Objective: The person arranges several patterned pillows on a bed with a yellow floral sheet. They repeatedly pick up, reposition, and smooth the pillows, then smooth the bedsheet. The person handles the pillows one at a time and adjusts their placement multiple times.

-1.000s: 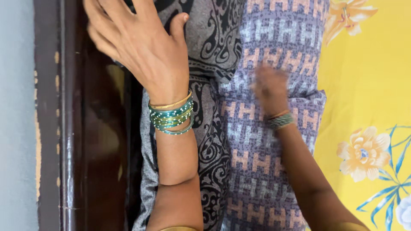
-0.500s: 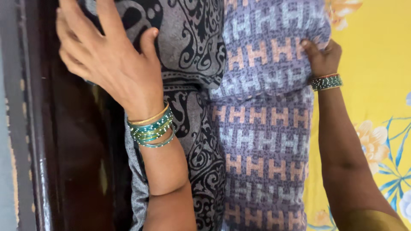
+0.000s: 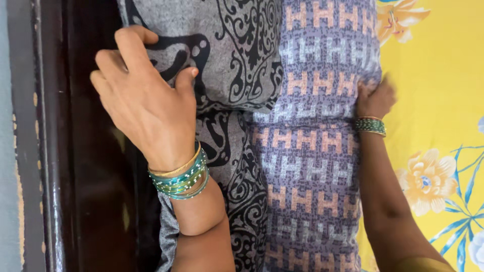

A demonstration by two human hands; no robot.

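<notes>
Two pillows lie side by side on a bed. The grey pillow with black swirls point(image 3: 237, 60) is on the left, against the dark headboard. My left hand point(image 3: 146, 100) rests on its left edge with the fingers curled over the fabric. The purple pillow with a letter-like pattern point(image 3: 312, 166) lies to its right. My right hand point(image 3: 374, 98) presses against that pillow's right edge, fingers tucked into the cloth. Green and gold bangles circle both wrists.
A dark brown wooden headboard point(image 3: 85, 176) runs down the left, with a pale blue wall point(image 3: 10, 151) beyond it. A yellow bedsheet with printed flowers point(image 3: 433, 100) covers the right side.
My left hand has moved down and curled onto the grey pillow's edge. My right hand has slid down the purple pillow's right side.
</notes>
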